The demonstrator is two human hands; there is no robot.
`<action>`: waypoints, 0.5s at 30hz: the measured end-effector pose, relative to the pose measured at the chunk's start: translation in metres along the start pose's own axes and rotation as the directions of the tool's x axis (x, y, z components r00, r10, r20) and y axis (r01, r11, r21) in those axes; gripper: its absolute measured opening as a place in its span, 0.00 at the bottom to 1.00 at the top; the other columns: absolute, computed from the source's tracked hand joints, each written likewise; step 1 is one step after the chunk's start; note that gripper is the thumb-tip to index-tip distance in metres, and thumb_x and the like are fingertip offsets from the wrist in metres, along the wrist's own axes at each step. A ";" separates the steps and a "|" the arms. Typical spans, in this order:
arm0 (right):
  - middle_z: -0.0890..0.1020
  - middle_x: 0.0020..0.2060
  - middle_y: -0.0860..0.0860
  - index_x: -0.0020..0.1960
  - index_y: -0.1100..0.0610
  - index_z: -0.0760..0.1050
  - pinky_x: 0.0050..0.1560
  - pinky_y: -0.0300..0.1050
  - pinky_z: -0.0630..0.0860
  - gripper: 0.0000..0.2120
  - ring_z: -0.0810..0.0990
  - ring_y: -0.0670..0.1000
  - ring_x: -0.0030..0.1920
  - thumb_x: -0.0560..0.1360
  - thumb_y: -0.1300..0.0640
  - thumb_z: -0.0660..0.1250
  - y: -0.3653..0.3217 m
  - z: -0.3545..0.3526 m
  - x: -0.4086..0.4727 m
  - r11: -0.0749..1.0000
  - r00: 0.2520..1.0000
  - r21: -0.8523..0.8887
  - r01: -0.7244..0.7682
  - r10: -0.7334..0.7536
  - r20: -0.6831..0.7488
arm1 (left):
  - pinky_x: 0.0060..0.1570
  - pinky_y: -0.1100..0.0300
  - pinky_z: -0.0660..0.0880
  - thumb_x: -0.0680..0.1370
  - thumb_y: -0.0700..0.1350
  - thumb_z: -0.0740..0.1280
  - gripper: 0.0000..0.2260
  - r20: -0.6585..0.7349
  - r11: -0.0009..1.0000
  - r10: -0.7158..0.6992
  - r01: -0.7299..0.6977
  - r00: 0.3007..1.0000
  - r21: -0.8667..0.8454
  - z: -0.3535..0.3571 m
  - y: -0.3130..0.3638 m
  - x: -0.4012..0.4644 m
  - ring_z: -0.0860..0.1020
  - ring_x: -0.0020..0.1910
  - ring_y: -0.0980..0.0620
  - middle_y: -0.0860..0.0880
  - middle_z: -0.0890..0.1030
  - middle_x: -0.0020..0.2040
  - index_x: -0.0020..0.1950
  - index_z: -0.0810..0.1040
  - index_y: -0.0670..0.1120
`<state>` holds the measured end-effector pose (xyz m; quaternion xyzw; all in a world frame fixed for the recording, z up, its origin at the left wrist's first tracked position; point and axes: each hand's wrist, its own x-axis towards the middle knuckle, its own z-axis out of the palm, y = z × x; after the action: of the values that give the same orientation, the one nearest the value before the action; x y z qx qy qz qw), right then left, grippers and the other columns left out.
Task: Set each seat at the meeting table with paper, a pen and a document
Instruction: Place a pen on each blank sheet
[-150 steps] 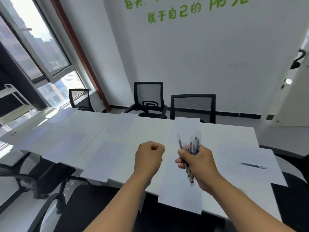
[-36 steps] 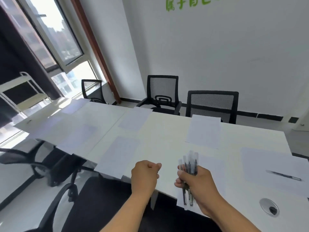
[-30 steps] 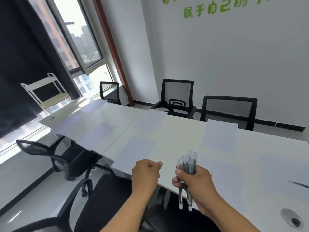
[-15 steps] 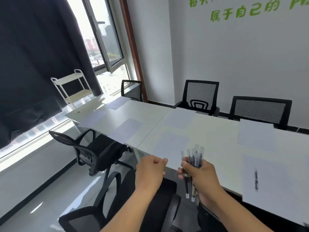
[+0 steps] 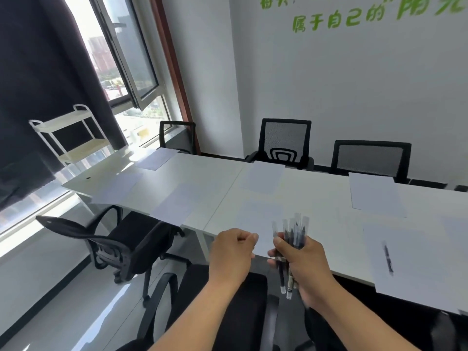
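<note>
Head view, nearest first: a bundle of pens [image 5: 291, 245] is gripped upright in the right hand [image 5: 302, 263], while the left hand [image 5: 234, 253] is held beside it as an empty fist. Since five seconds ago the view has been swung leftward along the white table [image 5: 215, 188]; the sheet [image 5: 405, 259] bearing a single pen [image 5: 388, 258] has been left at the right. That seat is judged served, and the bare sheet [image 5: 253, 224] just beyond the hands looks next. Farther off, more sheets are seen without pens. No documents can be made out. The count of pens is blurred, and the table's right end is cut off.
</note>
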<state>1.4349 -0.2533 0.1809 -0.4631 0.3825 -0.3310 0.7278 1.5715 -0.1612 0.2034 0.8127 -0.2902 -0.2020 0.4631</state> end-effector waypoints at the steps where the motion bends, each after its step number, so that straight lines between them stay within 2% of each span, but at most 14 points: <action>1: 0.86 0.42 0.59 0.56 0.64 0.83 0.52 0.61 0.88 0.05 0.88 0.57 0.44 0.82 0.63 0.74 0.003 0.003 0.007 1.000 1.000 0.000 0.005 -0.005 -0.009 | 0.50 0.49 0.86 0.84 0.53 0.72 0.10 0.012 1.000 0.001 -0.001 1.000 -0.006 0.001 -0.001 0.008 0.86 0.37 0.57 0.53 0.87 0.35 0.45 0.86 0.52; 6: 0.86 0.48 0.68 0.55 0.64 0.83 0.44 0.49 0.87 0.04 0.89 0.59 0.44 0.83 0.63 0.73 0.019 0.019 0.051 1.000 0.997 0.010 0.007 -0.006 -0.081 | 0.52 0.49 0.86 0.85 0.52 0.71 0.09 0.071 1.000 -0.001 0.000 0.997 0.013 0.004 -0.008 0.058 0.86 0.38 0.58 0.53 0.87 0.37 0.49 0.87 0.50; 9: 0.87 0.48 0.68 0.55 0.64 0.83 0.44 0.48 0.87 0.04 0.90 0.62 0.46 0.83 0.63 0.73 0.028 0.031 0.088 0.999 0.995 0.031 -0.014 0.017 -0.102 | 0.52 0.50 0.85 0.85 0.52 0.71 0.09 0.074 0.998 0.000 -0.004 0.997 0.060 0.007 -0.014 0.100 0.86 0.37 0.60 0.54 0.87 0.38 0.49 0.87 0.51; 15: 0.85 0.44 0.59 0.53 0.65 0.83 0.47 0.52 0.88 0.06 0.89 0.57 0.43 0.82 0.61 0.73 0.052 0.050 0.157 0.997 0.983 0.019 -0.068 0.070 -0.169 | 0.52 0.50 0.86 0.84 0.52 0.72 0.07 0.108 0.997 -0.062 0.056 0.992 0.055 0.019 -0.038 0.182 0.86 0.37 0.61 0.56 0.88 0.42 0.50 0.88 0.52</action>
<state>1.5613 -0.3457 0.1072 -0.4148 0.4567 -0.3463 0.7067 1.7071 -0.2779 0.1503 0.8205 -0.2962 -0.2523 0.4189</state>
